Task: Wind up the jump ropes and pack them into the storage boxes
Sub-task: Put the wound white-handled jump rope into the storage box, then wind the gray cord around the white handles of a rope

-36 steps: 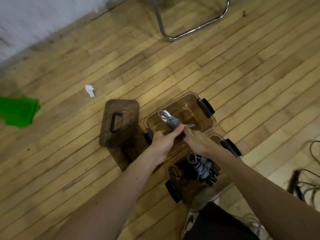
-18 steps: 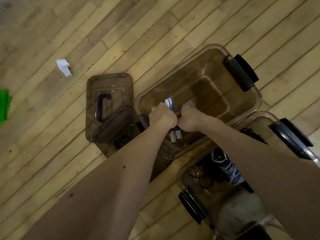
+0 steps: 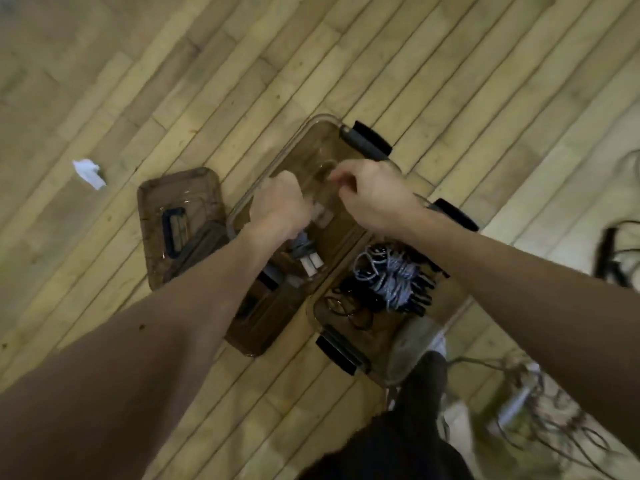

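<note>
The wound jump rope is clamped in the left hand, low inside the open storage box. The right hand is curled just beside it, apart, and I cannot tell whether it holds anything. If the grip is released carelessly, the coil may spring loose. The box has ample room; the fuller box lies just beside it on the right.

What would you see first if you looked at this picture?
In the middle, the left hand grips a wound jump rope over an open brown storage box, with the right hand beside it. Right of that, a second box holds a pile of wound ropes. A lid and a white paper scrap lie on the wooden floor to the left.
</note>
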Action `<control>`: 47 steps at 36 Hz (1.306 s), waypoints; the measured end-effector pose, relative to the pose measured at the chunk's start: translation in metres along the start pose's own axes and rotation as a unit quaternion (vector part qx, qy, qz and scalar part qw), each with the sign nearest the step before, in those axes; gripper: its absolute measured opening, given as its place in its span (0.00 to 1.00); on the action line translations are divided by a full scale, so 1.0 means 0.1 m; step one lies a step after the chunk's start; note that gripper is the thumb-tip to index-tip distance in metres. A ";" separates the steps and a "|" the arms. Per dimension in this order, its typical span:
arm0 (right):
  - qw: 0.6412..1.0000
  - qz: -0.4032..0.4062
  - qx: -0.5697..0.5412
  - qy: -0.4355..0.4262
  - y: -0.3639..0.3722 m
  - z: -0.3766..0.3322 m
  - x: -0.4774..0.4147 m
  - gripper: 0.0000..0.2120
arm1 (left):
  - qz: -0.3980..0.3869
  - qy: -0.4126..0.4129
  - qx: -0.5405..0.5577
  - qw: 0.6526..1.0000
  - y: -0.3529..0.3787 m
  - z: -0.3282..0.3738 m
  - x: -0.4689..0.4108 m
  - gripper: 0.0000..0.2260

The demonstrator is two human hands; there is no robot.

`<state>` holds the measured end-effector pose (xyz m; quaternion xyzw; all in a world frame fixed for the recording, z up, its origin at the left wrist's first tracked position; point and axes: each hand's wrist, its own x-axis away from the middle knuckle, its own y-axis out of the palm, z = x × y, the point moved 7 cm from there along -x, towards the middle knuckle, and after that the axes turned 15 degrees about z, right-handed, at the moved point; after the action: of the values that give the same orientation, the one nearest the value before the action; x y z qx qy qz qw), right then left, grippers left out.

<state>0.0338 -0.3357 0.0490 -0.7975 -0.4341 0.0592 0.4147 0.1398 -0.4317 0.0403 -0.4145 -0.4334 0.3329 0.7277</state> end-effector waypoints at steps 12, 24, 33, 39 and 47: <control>0.967 0.180 -0.043 0.177 -2.25 1.19 2.07 0.08 | -0.116 0.393 0.111 0.905 -0.42 2.53 2.25 0.10; 0.891 0.096 -0.031 0.443 -1.42 3.33 3.91 0.10 | -0.293 0.367 -0.140 0.872 1.92 2.24 3.29 0.05; 0.941 0.083 0.052 0.324 -1.18 3.90 3.06 0.17 | -0.225 0.212 -0.108 0.945 3.09 2.04 2.90 0.08; 0.950 0.001 0.100 0.295 -0.89 4.21 2.66 0.22 | -0.349 0.194 -0.130 0.908 3.65 1.86 2.79 0.16; 0.937 -0.097 0.310 0.130 -0.57 4.36 2.67 0.22 | -0.443 0.169 -0.084 0.876 3.86 1.65 3.04 0.11</control>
<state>-0.0363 0.1442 -0.1220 -0.5842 -0.4117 0.0464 0.6979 0.0640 0.0451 -0.1497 -0.2884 -0.4688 -0.1369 0.8236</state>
